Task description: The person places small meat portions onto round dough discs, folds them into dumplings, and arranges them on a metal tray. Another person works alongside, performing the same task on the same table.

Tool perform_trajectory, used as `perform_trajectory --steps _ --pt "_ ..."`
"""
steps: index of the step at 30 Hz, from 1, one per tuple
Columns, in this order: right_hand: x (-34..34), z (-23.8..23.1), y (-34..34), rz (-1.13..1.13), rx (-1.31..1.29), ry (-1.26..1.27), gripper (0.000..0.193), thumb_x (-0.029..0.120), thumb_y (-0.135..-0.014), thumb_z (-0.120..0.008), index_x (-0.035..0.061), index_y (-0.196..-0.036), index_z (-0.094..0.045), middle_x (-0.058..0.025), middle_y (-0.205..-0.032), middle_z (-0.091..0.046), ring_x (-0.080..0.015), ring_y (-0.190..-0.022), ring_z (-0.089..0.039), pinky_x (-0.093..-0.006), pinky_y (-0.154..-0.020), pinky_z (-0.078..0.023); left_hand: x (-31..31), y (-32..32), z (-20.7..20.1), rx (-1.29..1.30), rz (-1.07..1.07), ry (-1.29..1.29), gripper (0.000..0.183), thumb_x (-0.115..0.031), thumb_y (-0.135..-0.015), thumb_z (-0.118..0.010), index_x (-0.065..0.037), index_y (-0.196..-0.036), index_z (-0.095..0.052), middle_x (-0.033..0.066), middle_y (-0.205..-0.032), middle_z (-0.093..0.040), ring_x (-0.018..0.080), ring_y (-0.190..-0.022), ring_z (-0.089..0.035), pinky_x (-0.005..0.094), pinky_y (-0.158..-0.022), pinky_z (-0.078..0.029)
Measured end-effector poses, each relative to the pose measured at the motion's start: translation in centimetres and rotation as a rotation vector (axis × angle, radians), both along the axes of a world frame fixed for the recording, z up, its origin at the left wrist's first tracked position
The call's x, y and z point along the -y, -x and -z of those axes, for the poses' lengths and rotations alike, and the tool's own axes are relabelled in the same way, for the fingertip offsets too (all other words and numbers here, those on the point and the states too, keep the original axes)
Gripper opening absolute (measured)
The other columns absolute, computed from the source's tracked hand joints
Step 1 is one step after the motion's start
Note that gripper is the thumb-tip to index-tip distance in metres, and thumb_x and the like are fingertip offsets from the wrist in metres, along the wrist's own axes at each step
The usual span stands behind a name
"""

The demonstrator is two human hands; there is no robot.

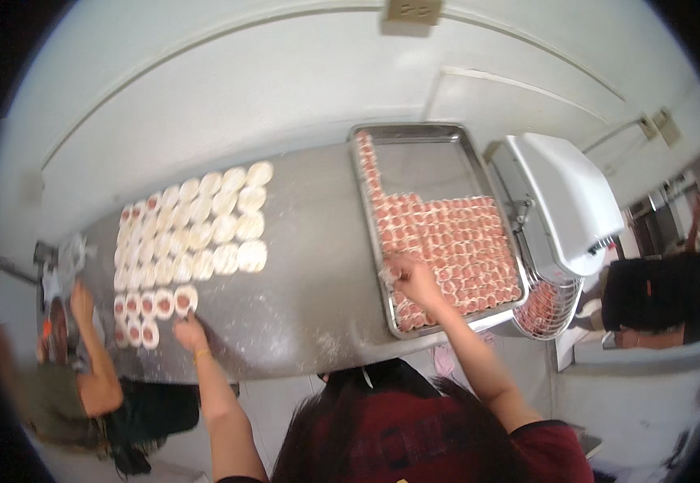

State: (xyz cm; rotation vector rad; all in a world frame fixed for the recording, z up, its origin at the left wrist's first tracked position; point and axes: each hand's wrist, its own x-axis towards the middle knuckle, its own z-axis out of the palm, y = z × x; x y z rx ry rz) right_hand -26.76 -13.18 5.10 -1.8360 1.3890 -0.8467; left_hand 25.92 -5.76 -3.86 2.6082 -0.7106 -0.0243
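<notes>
My left hand (190, 328) is at the near edge of the filled dough wrappers, its fingers closed on the rim of a round dough wrapper (186, 301) with a pink meat dab in its middle. My right hand (411, 278) reaches over the left side of a metal tray (429, 166). Its fingertips are closed around a small pale dumpling (388, 276), partly hidden by the fingers. Rows of small dumplings with pink meat showing (455, 249) fill most of the tray's near part, and a single column runs up its left side.
Plain floured dough rounds (225, 203) lie in rows at the table's far left; a few carry meat. A white mixer (563, 205) with a wire guard over a bowl of meat (545, 310) stands right of the tray. One person (68, 398) works at left; another (652, 298) is at right.
</notes>
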Motion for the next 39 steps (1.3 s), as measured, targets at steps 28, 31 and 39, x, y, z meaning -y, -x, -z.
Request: perform_trajectory --steps 28,31,39 --pt "23.6 3.7 11.6 -0.292 -0.509 -0.102 0.028 0.003 -0.066 -0.06 0.0047 -0.093 -0.067 -0.0144 -0.083 -0.067 -0.0275 -0.074 -0.065 -0.0349 -0.066 -0.051 -7.9 19.6 0.7 -0.141 0.075 0.246 0.025 -0.016 -0.076 -0.068 0.007 -0.084 -0.061 0.0135 -0.072 -0.061 0.0228 -0.063 -0.057 0.0354 -0.06 -0.046" --pt "23.5 2.7 11.3 -0.347 -0.571 -0.139 0.024 0.004 -0.065 -0.061 0.0036 -0.089 -0.067 -0.0156 -0.081 -0.066 -0.0272 -0.073 -0.064 -0.035 -0.065 -0.051 -7.9 19.9 0.6 -0.133 0.079 0.263 0.025 -0.015 -0.076 -0.067 0.007 -0.085 -0.061 0.0132 -0.071 -0.061 0.0217 -0.063 -0.057 0.0345 -0.06 -0.046" --pt "23.8 3.1 11.2 -0.4 -0.642 -0.16 0.038 0.001 -0.065 -0.061 0.0086 -0.102 -0.067 -0.0159 -0.089 -0.067 -0.0303 -0.082 -0.064 -0.0363 -0.072 -0.051 -8.0 20.0 0.6 -0.108 0.079 0.232 0.024 -0.014 -0.077 -0.066 0.007 -0.086 -0.06 0.0139 -0.075 -0.061 0.0234 -0.065 -0.058 0.0352 -0.063 -0.047"
